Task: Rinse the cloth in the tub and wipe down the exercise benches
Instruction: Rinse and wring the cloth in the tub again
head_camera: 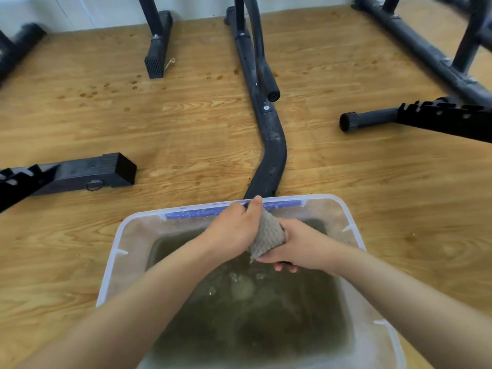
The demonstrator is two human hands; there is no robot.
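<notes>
A clear plastic tub (117,251) with a blue handle strip on its far rim sits on the wooden floor, holding murky brown water. Above the water, near the far end of the tub, both my hands grip a wet grey waffle-textured cloth (267,237). My left hand (234,227) clasps its upper end. My right hand (295,246) wraps around its lower end from below. The cloth is bunched into a thick roll between them, and a corner hangs down toward the water.
Black metal legs and bars of exercise benches lie across the floor: a curved tube (269,145) just beyond the tub, a square foot (87,175) at the left, a notched bar (415,117) at the right. Water spots dot the floor near the back wall.
</notes>
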